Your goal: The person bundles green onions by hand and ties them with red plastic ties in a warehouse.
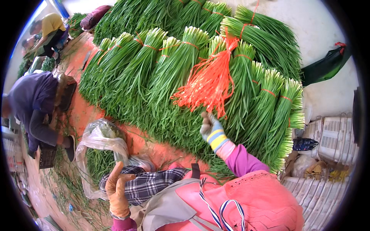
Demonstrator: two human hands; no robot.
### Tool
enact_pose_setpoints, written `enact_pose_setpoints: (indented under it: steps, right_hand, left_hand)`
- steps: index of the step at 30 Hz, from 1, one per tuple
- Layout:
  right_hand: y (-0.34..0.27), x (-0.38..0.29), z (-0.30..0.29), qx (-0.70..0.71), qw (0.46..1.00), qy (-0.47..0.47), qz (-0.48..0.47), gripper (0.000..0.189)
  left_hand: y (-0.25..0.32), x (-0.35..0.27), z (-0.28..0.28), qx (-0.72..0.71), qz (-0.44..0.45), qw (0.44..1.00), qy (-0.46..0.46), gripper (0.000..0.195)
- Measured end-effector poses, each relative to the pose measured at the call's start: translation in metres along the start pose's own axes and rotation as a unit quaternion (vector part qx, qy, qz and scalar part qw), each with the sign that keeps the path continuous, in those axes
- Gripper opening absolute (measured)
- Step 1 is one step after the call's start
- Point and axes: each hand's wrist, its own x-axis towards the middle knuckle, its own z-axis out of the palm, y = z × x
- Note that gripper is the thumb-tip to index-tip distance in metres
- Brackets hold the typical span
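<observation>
My left hand (118, 190), in a tan rubber glove, is raised with fingers apart over the plaid cloth on my leg, holding nothing. A knit glove with yellow and blue cuff stripes covers my right hand (213, 130). Its fingers are bent just below the loose ends of a hank of orange plastic ties (212, 78); whether they grip a strand is unclear. The hank lies spread over bundles of garlic chives (176, 66), which are stacked side by side, pale cut ends outward and bound with similar ties.
A clear plastic bag (99, 141) of loose greens stands left of my legs. Bent over at the left is another person (37, 101); more people (52, 31) work farther back. Leaf scraps litter the reddish floor (83, 106). White plastic crates (332, 138) line the right side.
</observation>
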Motion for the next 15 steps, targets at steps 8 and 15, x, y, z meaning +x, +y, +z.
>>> enact_pose_setpoints:
  steps: [8,15]
  right_hand:
    - [0.116,-0.107,0.065,-0.396,0.878,-0.111,0.246,0.021]
    - [0.107,-0.098,0.061,-0.639,0.708,-0.263,0.144,0.028]
  left_hand:
    - [-0.038,0.032,0.053,0.024,-0.155,0.960,-0.232,0.037]
    - [-0.064,0.063,0.076,-0.094,-0.260,0.933,-0.229,0.021]
